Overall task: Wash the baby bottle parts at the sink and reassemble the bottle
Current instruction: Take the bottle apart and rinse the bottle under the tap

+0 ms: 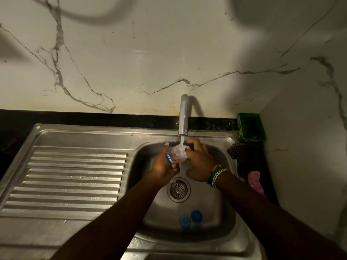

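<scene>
dimly, steel sink (78, 139) (wet, seemingly), marble wall (150, 53)

One clear bottle (177, 153), two blue bottle parts (190, 218), one tap (183, 117), one drain (178, 189) and one green box (250, 126) are counted.

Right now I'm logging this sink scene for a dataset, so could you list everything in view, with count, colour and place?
clear plastic baby bottle body: one, transparent with blue print, under the running water, held by both hands
round blue bottle parts: two, blue, on the basin floor near the front
steel tap: one, silver, behind the basin, water running
stainless steel sink: one, silver, ribbed drainboard left, basin right
round drain strainer: one, metal, basin floor
green container: one, green, back right corner
dark scrubber: one, brown, right of basin
pink item: one, pink, right of basin, unclear what
left hand: grips the bottle
right hand: grips the bottle, bracelets on wrist
</scene>
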